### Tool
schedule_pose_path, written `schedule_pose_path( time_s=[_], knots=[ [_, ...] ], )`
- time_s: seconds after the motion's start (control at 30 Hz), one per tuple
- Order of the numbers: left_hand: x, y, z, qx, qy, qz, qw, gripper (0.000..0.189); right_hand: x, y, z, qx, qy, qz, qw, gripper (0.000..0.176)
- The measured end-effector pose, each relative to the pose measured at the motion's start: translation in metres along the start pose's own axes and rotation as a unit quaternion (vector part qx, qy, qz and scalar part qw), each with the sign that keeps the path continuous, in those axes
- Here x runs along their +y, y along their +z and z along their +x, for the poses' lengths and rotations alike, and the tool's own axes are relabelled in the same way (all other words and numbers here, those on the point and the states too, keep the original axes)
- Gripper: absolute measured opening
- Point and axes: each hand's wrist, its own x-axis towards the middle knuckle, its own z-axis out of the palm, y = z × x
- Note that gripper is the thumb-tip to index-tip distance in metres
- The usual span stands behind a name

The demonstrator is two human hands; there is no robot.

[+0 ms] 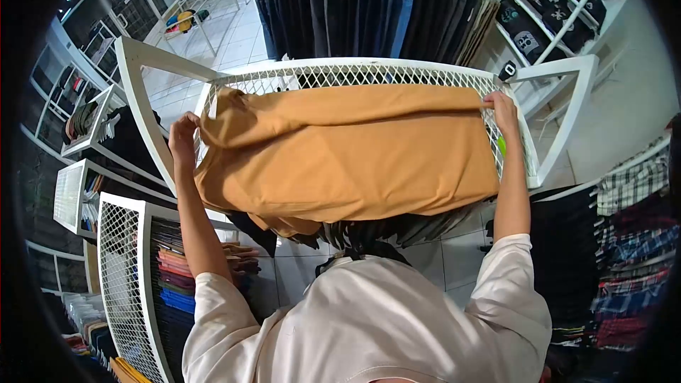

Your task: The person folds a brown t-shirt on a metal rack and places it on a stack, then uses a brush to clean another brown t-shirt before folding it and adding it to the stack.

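Note:
A mustard-orange shirt [355, 156] lies spread lengthwise over a white wire-mesh rack top [340, 71], with its far edge folded over in a long strip. At its left end, where the fabric is bunched and curled, my left hand [184, 135] is closed on the edge. On the far right corner my right hand [502, 110] pinches the folded strip between thumb and fingers. The shirt's near edge hangs a little over the rack's front. A bright green patch [501, 145] shows beside my right wrist; I cannot make out what it is.
Dark trousers [355, 14] hang on a rail behind the rack. White frame bars [145, 113] rise at both rack ends. Folded colourful clothes [176, 276] fill a shelf at lower left, plaid shirts [631, 241] hang at right, and caps [525, 35] sit on shelves at upper right.

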Motion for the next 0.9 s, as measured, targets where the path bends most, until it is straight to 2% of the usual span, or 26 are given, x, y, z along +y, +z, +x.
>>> schedule_pose_path(
  time_s=[0.03,0.07,0.1,0.13,0.17,0.23,0.27,0.33,0.4,0.43,0.47,0.53,0.57,0.6,0.67,0.7,0.73,0.8,0.87,0.9],
  knots=[
    [0.001,-0.003,-0.001,-0.052,-0.024,0.044,0.997,0.042,-0.008,0.002,-0.004,0.017,0.033,-0.019,0.999,0.041],
    [-0.005,0.0,-0.002,-0.013,-0.015,0.087,0.996,0.037,-0.015,0.006,-0.007,0.034,0.066,-0.039,0.996,0.043],
    [-0.006,0.009,0.0,0.013,-0.017,0.186,0.982,0.033,-0.015,0.012,-0.003,0.045,0.079,-0.063,0.994,0.036],
    [-0.006,0.016,0.007,0.041,-0.019,0.283,0.958,0.03,-0.004,0.021,0.004,0.047,0.078,-0.065,0.994,0.036],
    [-0.024,0.009,0.019,0.025,-0.015,0.303,0.952,0.025,0.009,0.034,0.013,0.062,0.012,-0.069,0.996,0.032],
    [-0.024,0.024,0.028,-0.018,0.006,0.393,0.919,0.04,0.018,0.052,0.022,0.094,-0.099,-0.115,0.984,0.029],
    [-0.012,0.041,0.028,-0.022,0.0,0.441,0.897,0.045,0.018,0.055,0.026,0.093,-0.105,-0.109,0.984,0.029],
    [-0.043,0.016,0.049,-0.053,-0.018,0.49,0.87,0.055,0.019,0.063,0.033,0.026,-0.056,-0.195,0.979,0.03],
    [-0.033,0.033,0.052,-0.057,-0.08,0.584,0.806,0.061,0.012,0.061,0.035,-0.016,-0.045,-0.188,0.981,0.026],
    [-0.044,0.029,0.055,-0.062,-0.035,0.601,0.796,0.061,0.011,0.058,0.034,-0.031,-0.03,-0.183,0.982,0.025],
    [-0.053,0.023,0.059,-0.06,-0.039,0.602,0.795,0.061,0.01,0.055,0.034,-0.045,-0.012,-0.18,0.983,0.024],
    [-0.063,0.014,0.067,-0.066,-0.07,0.425,0.9,0.058,0.024,0.055,0.038,-0.047,-0.007,-0.151,0.987,0.021],
    [-0.07,0.015,0.067,-0.065,0.011,0.37,0.927,0.055,0.033,0.057,0.039,-0.035,-0.018,-0.113,0.993,0.02],
    [-0.06,0.024,0.067,-0.063,0.012,0.371,0.927,0.055,0.042,0.06,0.042,-0.023,-0.029,-0.076,0.996,0.019],
    [-0.032,0.043,0.065,-0.022,-0.071,0.344,0.936,0.053,0.048,0.063,0.046,-0.009,-0.01,-0.058,0.998,0.018],
    [-0.044,0.033,0.069,-0.031,-0.063,0.265,0.962,0.041,0.041,0.06,0.044,-0.002,-0.002,-0.053,0.999,0.019],
    [-0.044,0.027,0.073,-0.033,-0.064,0.263,0.962,0.041,0.037,0.059,0.043,0.006,0.007,-0.048,0.999,0.019],
    [-0.041,0.017,0.079,-0.045,-0.124,0.236,0.963,0.03,0.037,0.058,0.045,-0.002,0.022,-0.037,0.999,0.02],
    [-0.035,0.011,0.085,-0.023,-0.105,0.261,0.959,0.029,0.045,0.058,0.054,0.012,0.016,-0.02,1.0,0.021],
    [-0.035,0.006,0.09,0.039,-0.1,0.238,0.965,0.03,0.048,0.057,0.059,0.027,0.012,-0.016,0.999,0.021]
  ],
)
